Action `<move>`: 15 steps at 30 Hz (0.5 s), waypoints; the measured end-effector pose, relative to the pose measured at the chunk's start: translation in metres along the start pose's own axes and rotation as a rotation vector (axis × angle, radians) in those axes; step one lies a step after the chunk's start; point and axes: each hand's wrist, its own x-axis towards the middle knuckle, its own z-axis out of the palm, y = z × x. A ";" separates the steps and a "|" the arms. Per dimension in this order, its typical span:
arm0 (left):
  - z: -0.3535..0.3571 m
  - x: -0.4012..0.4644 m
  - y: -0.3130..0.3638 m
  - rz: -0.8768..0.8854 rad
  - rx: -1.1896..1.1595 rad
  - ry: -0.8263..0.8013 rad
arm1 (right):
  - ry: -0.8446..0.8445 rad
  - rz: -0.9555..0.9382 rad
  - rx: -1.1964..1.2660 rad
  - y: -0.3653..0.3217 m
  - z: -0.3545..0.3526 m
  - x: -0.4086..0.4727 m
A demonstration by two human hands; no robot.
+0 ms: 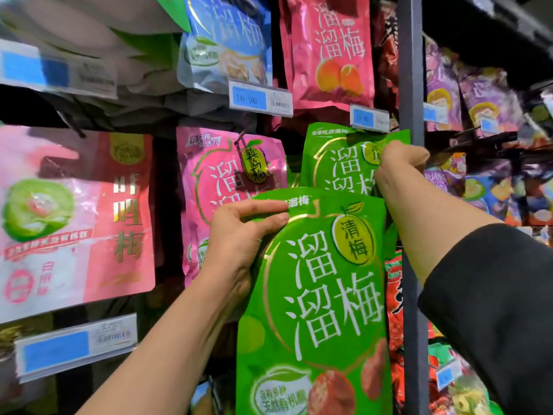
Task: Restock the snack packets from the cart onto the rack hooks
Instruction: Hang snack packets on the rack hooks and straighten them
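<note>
My left hand (239, 238) grips the upper left corner of a green snack packet (320, 301) and holds it up in front of the rack. Behind and above it hangs another green packet (338, 160) of the same kind, under a price tag (369, 118). My right hand (398, 166) pinches the upper right part of that hanging packet beside a grey upright post (411, 85). The hook itself is hidden behind the packets. The cart is out of view.
Pink packets (227, 187) hang left of the green ones, with a larger pink packet (74, 217) at far left. Blue (227, 40) and pink (329, 49) packets hang above. Purple and red packets (466, 97) fill the section right of the post. A price rail (74, 345) juts out at lower left.
</note>
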 end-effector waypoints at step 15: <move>0.010 0.016 -0.033 -0.052 0.029 -0.030 | 0.042 -0.084 0.049 0.018 0.015 0.021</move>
